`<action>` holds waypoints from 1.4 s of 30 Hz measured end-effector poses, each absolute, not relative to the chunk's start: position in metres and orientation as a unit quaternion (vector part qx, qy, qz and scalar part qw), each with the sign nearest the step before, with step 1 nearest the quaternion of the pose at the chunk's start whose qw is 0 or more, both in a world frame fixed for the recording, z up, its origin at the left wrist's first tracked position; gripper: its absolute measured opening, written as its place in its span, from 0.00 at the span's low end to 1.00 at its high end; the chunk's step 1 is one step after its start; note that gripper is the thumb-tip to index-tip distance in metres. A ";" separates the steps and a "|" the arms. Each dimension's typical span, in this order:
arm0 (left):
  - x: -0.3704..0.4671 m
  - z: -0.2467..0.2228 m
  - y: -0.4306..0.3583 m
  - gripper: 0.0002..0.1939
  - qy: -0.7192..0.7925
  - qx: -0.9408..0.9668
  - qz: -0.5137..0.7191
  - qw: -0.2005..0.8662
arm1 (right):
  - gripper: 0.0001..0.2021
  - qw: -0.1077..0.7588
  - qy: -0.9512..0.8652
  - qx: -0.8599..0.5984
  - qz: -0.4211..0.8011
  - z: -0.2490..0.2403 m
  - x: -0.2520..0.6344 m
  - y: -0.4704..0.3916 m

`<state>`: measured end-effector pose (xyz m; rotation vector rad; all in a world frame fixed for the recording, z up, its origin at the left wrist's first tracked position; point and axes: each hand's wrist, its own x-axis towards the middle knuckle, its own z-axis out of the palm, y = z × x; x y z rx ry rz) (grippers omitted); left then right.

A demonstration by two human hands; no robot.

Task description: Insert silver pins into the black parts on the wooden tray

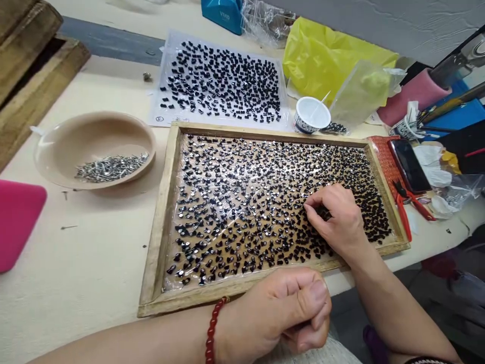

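A wooden-framed tray (155, 237) lies before me, its floor covered with many small black pieces, several with shiny metal tops. Over its right part, my right hand (337, 217) is closed in a pinch, thumb and forefinger together; what sits between the fingertips is too small to make out. My left hand (288, 308), with a red beaded bracelet (214, 328) at the wrist, is curled into a fist just in front of the tray's near edge. Whatever that fist may hold is hidden. Left of the tray, a beige oval bowl (68, 141) contains a heap of metal pins (113, 168).
Behind the tray lies a white sheet (157, 108) with rows of black pieces. A small white cup (312, 114) and a yellow plastic bag (322, 45) stand beyond. Red-handled pliers (411, 199) and a phone (409, 164) are at right; a pink object (18, 222) is at left.
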<state>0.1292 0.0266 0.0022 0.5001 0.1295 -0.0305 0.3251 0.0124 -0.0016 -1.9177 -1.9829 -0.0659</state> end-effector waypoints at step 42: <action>0.133 -0.002 0.020 0.17 0.169 0.146 0.063 0.973 | 0.06 0.363 -0.697 -0.551 0.279 0.041 0.309 -0.032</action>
